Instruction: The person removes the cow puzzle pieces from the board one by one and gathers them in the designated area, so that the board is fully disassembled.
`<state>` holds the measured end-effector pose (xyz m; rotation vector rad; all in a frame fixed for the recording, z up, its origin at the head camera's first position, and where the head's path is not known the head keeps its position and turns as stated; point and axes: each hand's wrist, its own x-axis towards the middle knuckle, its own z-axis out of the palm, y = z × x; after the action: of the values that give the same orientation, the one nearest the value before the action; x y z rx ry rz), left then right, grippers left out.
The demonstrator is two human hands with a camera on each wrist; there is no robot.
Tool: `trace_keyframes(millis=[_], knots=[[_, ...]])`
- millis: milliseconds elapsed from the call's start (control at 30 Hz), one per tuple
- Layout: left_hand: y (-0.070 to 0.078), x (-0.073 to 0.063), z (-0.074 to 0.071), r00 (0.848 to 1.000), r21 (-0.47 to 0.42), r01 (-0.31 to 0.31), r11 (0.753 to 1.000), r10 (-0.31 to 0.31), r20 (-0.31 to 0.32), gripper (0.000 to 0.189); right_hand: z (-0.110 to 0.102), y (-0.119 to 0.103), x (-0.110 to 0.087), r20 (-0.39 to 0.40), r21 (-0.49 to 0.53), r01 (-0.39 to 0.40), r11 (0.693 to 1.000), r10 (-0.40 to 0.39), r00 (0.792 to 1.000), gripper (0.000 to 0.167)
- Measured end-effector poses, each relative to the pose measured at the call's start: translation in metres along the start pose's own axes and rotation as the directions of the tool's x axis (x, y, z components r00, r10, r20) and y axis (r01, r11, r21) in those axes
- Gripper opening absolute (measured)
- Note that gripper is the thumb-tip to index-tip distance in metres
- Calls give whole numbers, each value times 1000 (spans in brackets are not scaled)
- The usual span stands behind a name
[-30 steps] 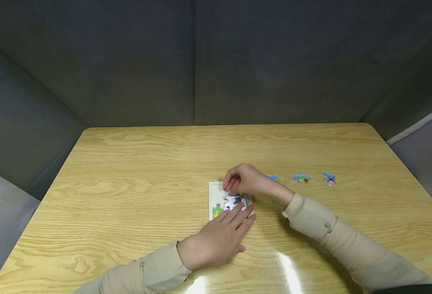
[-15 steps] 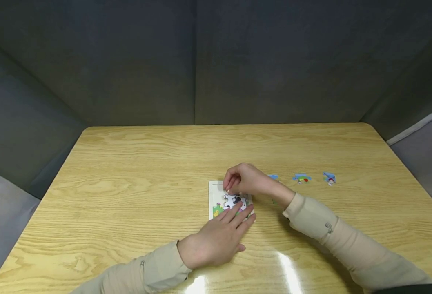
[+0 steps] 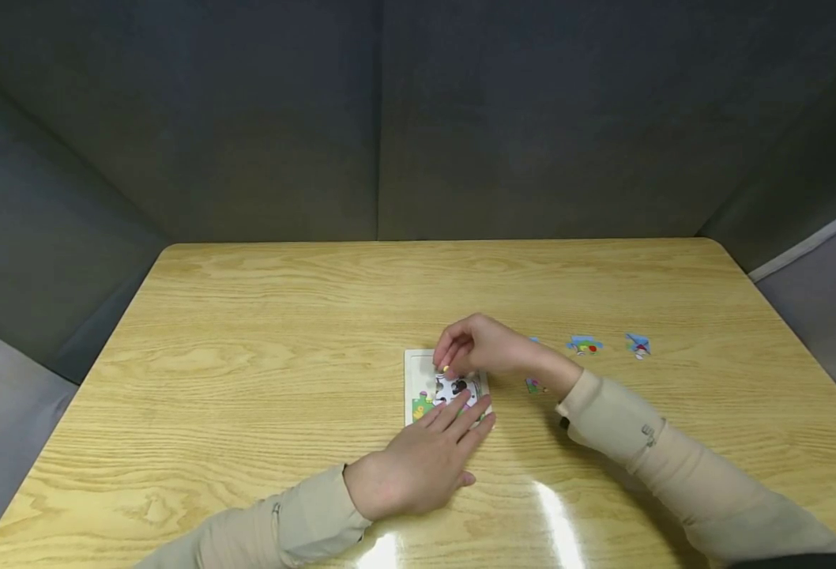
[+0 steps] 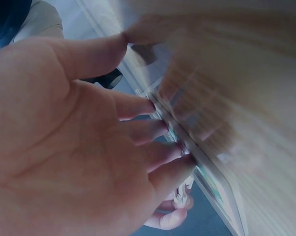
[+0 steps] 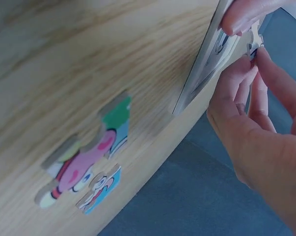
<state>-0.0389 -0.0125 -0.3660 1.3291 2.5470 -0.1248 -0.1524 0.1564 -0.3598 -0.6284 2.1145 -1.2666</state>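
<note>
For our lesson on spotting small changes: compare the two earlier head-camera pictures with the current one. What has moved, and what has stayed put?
The right hand has edged slightly away from the person over the puzzle tray, still pinching a puzzle piece. Its forearm has swung rightward, uncovering a pink and green piece on the table. The left hand still rests flat on the tray's near edge, and the loose pieces have stayed put.
</note>
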Motion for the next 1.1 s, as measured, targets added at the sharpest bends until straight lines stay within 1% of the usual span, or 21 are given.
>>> trace_keyframes(millis=[200, 433, 567, 700, 833, 967, 1100], knots=[[2, -1, -1, 1000, 25, 15, 1000, -15, 5, 67, 2, 1, -3, 30, -36, -8, 999, 9, 1000, 12], [2, 0, 0, 1000, 9, 12, 1000, -12, 5, 67, 0, -2, -5, -30, -70, -19, 997, 17, 999, 9], [1, 0, 1, 1000, -4, 11, 1000, -11, 8, 67, -5, -2, -7, -42, -88, 9, 996, -13, 999, 8], [1, 0, 0, 1000, -6, 17, 1000, -17, 11, 67, -9, 2, -10, -48, -86, 29, 996, -33, 998, 8], [2, 0, 0, 1000, 3, 16, 1000, -16, 16, 67, -15, 7, -18, -66, -67, 8, 998, -12, 998, 8], [2, 0, 0, 1000, 6, 16, 1000, -16, 11, 67, -24, 11, -29, -96, -45, -34, 998, 29, 995, 8], [2, 0, 0, 1000, 7, 21, 1000, -21, 3, 67, -35, 16, -39, -121, -41, -45, 998, 40, 992, 8]])
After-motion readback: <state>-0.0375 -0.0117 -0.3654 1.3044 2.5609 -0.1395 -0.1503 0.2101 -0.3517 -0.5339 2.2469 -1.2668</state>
